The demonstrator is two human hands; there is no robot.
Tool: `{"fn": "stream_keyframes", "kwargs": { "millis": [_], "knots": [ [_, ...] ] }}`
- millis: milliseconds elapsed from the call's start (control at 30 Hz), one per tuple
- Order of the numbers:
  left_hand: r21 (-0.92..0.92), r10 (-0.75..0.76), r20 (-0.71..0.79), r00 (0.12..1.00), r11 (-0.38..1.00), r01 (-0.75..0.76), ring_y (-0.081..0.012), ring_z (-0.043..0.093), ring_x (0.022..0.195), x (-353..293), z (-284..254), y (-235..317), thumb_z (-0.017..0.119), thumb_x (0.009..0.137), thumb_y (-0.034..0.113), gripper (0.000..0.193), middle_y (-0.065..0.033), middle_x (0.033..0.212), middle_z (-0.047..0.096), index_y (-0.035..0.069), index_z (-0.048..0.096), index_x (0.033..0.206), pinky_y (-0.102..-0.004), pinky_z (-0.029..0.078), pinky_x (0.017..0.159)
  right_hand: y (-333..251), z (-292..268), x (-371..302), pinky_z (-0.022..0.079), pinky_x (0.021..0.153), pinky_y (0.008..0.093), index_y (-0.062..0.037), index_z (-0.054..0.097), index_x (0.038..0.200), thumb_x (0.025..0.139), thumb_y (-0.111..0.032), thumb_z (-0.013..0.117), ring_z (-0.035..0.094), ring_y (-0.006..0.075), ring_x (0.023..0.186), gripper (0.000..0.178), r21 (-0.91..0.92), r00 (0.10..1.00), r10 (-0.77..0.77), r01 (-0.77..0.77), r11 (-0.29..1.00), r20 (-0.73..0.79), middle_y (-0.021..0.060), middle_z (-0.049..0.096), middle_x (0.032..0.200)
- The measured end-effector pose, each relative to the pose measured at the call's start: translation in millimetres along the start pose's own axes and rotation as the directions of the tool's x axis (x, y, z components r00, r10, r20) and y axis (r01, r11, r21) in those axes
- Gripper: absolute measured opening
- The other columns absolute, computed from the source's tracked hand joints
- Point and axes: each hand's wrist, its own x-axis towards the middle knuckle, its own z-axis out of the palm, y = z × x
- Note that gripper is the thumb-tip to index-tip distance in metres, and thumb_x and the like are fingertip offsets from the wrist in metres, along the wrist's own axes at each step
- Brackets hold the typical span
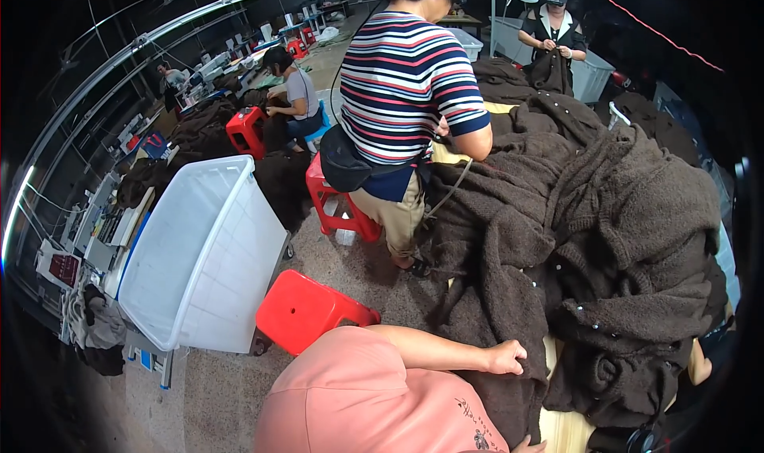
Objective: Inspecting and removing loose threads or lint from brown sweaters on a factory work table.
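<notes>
My left hand (505,358) is closed, its fingers curled into the dark brown knit garment (509,401) in front of me. At the lower picture edge, only part of my right hand (529,447) shows, beside the garment's lower end; most of its fingers are cut off. Pale yellow board (567,431) shows along the right side of this cloth. Beyond my hands lies a large heap of brown knit garments (629,206), with small pale round spots on some of them.
A red stool (306,310) stands left of my arm, near a big white wheeled bin (231,270). A person in a striped shirt (406,79) works at the same table. Farther off, a seated person (294,95) and a person in a cap (553,43) handle dark cloth.
</notes>
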Motion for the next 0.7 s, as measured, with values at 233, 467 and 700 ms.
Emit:
{"fn": "stream_keyframes", "kwargs": {
  "millis": [233, 467, 700],
  "knots": [
    [-0.030, 0.008, 0.000, 1.000, 1.000, -0.008, -0.0097, 0.048, 0.059, 4, 13, -13, 0.061, 0.062, 0.006, 0.014, -0.0095, 0.056, 0.051, -0.005, 0.053, 0.065, -0.0324, 0.039, 0.054, 32, 25, -6, 0.045, 0.081, 0.0526, 0.0094, 0.036, 0.126, 0.076, -0.026, 0.069, 0.051, 0.0449, 0.099, 0.069, 0.114, 0.838, 0.386, -0.458, 0.881, 0.386, 0.0277, 0.042, 0.126],
    [-0.138, 0.016, -0.030, 0.999, 0.990, -0.020, -0.0101, 0.054, 0.065, 24, 18, 1, 0.061, 0.065, 0.003, 0.013, -0.0051, 0.068, 0.062, -0.001, 0.064, 0.077, -0.0283, 0.045, 0.062, 124, 92, -3, 0.044, 0.081, 0.0483, 0.0084, 0.053, 0.109, 0.082, -0.007, 0.057, 0.050, 0.0287, 0.092, 0.032, 0.849, 0.709, 0.560, -0.528, 0.017, 0.430, 0.0153, 0.054, 0.103],
    [-0.535, 0.146, 0.132, 0.980, 0.843, -0.054, -0.0081, 0.052, 0.065, 63, 44, 94, 0.061, 0.069, 0.003, 0.009, -0.0019, 0.068, 0.060, -0.002, 0.063, 0.076, -0.0265, 0.043, 0.059, 132, 24, 28, 0.042, 0.085, 0.0455, 0.0060, 0.055, 0.109, 0.081, -0.008, 0.056, 0.051, 0.0284, 0.092, 0.031, 0.996, 0.730, 0.683, -0.037, 0.085, -0.031, 0.0144, 0.055, 0.106]
  ]
}}
